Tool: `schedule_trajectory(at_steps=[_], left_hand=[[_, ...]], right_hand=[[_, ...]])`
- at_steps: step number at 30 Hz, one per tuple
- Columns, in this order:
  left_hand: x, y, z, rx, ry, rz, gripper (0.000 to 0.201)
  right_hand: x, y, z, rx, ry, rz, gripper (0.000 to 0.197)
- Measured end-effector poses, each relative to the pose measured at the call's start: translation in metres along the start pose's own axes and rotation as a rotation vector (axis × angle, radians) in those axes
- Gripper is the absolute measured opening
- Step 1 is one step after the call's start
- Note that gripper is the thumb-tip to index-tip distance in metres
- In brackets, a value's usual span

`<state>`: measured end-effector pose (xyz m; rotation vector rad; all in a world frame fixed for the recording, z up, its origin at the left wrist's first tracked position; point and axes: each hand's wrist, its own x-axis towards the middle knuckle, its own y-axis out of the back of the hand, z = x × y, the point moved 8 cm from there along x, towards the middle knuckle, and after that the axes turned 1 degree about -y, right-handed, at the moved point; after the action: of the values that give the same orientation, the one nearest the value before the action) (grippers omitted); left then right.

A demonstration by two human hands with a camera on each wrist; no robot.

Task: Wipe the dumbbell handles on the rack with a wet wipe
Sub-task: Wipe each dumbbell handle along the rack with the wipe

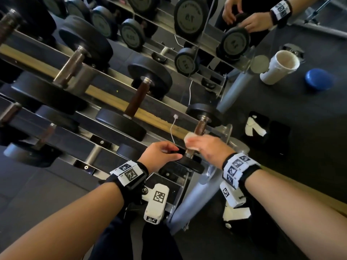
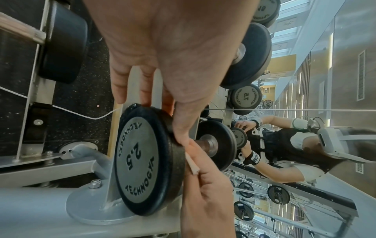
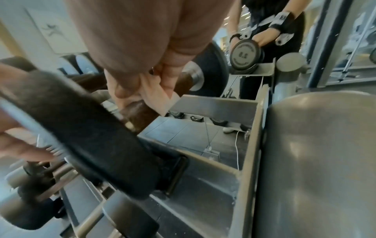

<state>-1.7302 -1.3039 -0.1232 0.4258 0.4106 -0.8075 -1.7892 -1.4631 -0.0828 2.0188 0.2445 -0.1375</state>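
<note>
The dumbbell (image 1: 197,136) lay on the rack (image 1: 112,102), axis running near to far. The right hand (image 1: 210,147) gripped a wipe (image 1: 187,139) round its handle (image 1: 200,128); the left hand (image 1: 159,156) held the near plate (image 2: 142,161).

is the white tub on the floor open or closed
Open: the white tub shows its pale inside, and a blue lid lies beside it.
</note>
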Motion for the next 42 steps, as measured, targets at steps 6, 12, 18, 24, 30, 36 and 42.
schedule_trajectory(at_steps=[6, 12, 18, 24, 30, 36, 42], left_hand=[[0.001, 0.000, -0.003, -0.003, 0.021, -0.016, 0.019], [0.001, -0.002, -0.003, 0.010, 0.023, -0.028, 0.020], [0.002, -0.001, -0.005, 0.030, 0.013, -0.023, 0.018], [0.003, 0.000, -0.007, 0.048, 0.017, -0.002, 0.017], [0.003, -0.001, -0.008, 0.052, 0.021, -0.006, 0.022], [0.001, -0.002, -0.005, 0.044, 0.004, -0.001, 0.024], [0.001, 0.001, -0.004, 0.031, -0.015, 0.038, 0.035]], right_hand=[[0.013, 0.020, 0.018, 0.313, -0.125, 0.141, 0.039], [-0.003, 0.014, 0.013, 0.144, -0.169, 0.122, 0.040], [0.003, 0.023, 0.004, 0.285, -0.178, 0.151, 0.024], [0.026, 0.073, -0.026, -0.202, 0.334, 0.461, 0.049], [0.034, 0.020, 0.004, -0.553, 0.312, -0.033, 0.051], [0.027, 0.014, 0.004, -0.362, 0.214, -0.069, 0.045], [0.006, 0.008, 0.013, 0.432, -0.326, -0.012, 0.028]])
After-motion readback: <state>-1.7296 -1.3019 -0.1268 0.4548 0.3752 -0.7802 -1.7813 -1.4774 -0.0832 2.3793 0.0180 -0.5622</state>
